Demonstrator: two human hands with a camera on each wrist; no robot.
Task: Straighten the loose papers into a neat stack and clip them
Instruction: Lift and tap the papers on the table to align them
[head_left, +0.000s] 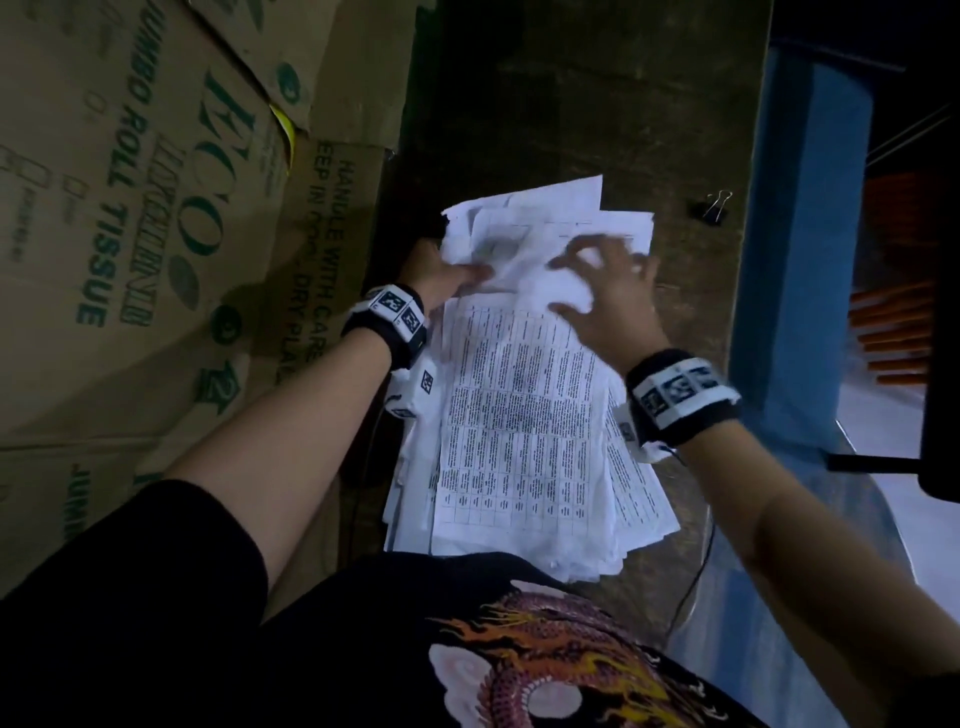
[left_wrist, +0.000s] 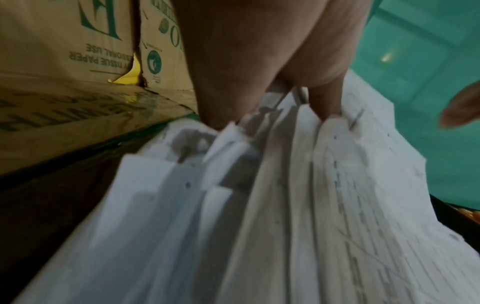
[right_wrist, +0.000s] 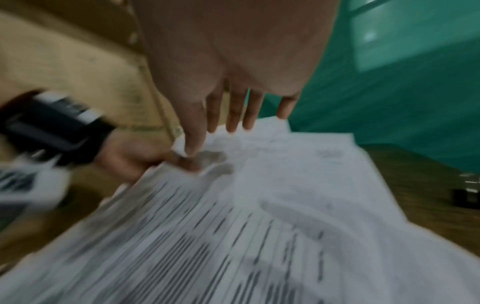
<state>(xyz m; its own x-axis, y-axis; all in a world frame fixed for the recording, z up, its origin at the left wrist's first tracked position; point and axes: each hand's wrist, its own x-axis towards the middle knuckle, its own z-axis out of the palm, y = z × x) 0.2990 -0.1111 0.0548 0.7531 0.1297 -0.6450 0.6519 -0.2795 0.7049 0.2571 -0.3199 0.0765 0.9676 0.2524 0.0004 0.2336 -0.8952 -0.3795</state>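
Note:
A messy pile of printed papers (head_left: 519, 415) lies fanned out on the dark wooden table (head_left: 545, 104). My left hand (head_left: 457, 270) grips the pile's far left edge, thumb on top and fingers under the sheets. In the left wrist view the fingers (left_wrist: 322, 102) pinch several splayed papers (left_wrist: 259, 205). My right hand (head_left: 608, 280) is spread over the far end of the pile and holds nothing. In the right wrist view its straight fingers (right_wrist: 233, 111) reach the top papers (right_wrist: 259, 205). A black binder clip (head_left: 711, 205) lies on the table to the right of the pile, apart from both hands.
Stacked cardboard boxes (head_left: 130, 234) stand close along the left of the pile. A blue frame (head_left: 800, 260) borders the table's right edge, with orange items (head_left: 893, 332) beyond it. A thin black cable (head_left: 696, 571) hangs from my right wrist.

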